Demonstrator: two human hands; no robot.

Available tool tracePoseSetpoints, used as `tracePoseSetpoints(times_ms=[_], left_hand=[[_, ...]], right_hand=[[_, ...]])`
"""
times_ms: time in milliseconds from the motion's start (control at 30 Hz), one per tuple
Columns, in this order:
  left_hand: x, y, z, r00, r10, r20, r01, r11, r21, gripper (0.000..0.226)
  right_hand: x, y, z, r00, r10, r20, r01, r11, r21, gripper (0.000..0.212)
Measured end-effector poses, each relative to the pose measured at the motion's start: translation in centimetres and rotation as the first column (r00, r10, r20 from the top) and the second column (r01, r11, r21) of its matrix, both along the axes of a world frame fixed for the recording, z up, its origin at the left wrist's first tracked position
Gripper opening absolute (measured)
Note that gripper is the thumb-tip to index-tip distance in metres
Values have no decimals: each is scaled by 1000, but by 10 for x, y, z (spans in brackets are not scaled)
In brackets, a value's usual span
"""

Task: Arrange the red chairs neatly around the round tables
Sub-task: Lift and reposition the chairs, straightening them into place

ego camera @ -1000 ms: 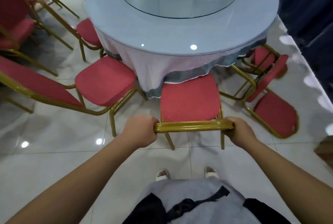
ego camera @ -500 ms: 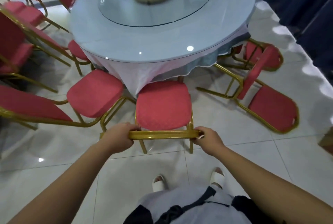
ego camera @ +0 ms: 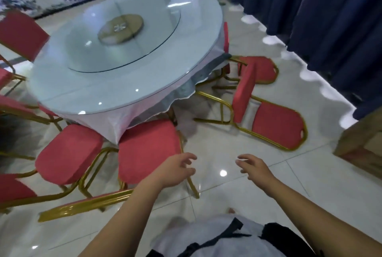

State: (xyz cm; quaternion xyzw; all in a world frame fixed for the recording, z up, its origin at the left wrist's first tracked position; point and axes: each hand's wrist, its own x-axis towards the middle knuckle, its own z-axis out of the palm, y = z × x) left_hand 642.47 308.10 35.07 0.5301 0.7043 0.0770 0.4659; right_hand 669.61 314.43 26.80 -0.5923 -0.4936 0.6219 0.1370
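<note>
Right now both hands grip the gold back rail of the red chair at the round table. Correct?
No: the head view shows the left hand and right hand open, holding nothing; the red chair sits at the round table.

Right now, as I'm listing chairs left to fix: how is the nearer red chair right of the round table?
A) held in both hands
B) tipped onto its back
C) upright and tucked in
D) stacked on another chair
B: the red chair lies with its backrest flat on the floor, gold legs toward the round table; the left hand and right hand hold nothing.
</note>
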Motion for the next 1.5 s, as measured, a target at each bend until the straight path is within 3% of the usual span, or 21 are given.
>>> tracePoseSetpoints(times_ms=[200,333,567,733,867,1000,1133,1233,1367,1500], left_hand=[[71,80,-45,992,-101,75,110,986,-125,25],[125,140,-69,992,-54,114,76,978,-197,18],[219,262,-117,990,21,140,35,921,-389,17],[264,353,-152,972,230,52,-170,836,-521,13],[301,409,-170,977,205,61,-134,810,-571,15],[336,449,-168,977,208,54,-129,768,-627,17],[375,483,-171,943,314,106,-183,761,-622,13],[403,496,-175,896,437,75,-318,752,-577,13],[435,492,-185,768,638,50,-515,662,-544,14],[465,473,-230,723,690,-37,-568,563,-600,16]], right_hand=[[109,29,10,950,-312,34,310,950,37,30],[168,38,2,876,-477,74,475,879,38,29],[258,107,-17,828,-532,179,547,836,-47,37],[321,176,-26,773,-537,339,596,797,-98,40],[363,211,-31,702,-546,458,657,744,-121,35],[404,238,-31,596,-641,483,755,653,-64,17],[451,286,-47,663,-570,485,694,712,-112,17],[490,335,-75,764,-430,482,563,808,-172,26],[529,395,-118,858,-228,460,385,879,-282,30],[550,450,-176,878,-56,475,214,934,-285,28]])
